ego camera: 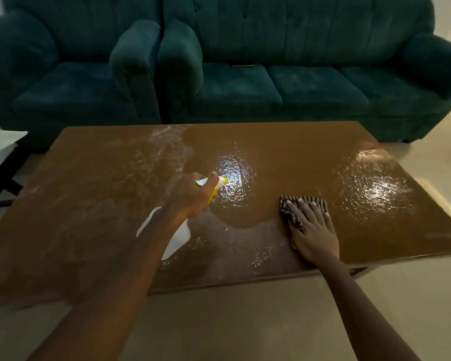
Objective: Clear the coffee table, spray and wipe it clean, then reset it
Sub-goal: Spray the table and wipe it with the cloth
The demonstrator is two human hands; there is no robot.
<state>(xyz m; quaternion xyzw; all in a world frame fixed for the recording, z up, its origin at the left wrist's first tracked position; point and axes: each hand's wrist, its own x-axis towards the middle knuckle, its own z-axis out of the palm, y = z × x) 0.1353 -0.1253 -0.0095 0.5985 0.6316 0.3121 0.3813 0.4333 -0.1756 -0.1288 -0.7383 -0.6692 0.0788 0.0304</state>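
Worktop [271, 142] cleared, wet with spray; wiping half done, reset left. Left hand [193, 196] grasps spray bottle [179, 239] mid-worktop; right hand [314, 230] flat, pressing cloth [294, 212] near edge.

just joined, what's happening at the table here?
A person is mid-clean on the brown coffee table. The left hand holds a white spray bottle with a yellow nozzle, aimed at the middle of the tabletop. The right hand lies flat on a striped cloth near the front edge. The top is wet and streaky, with nothing else on it. A green sofa sits behind.
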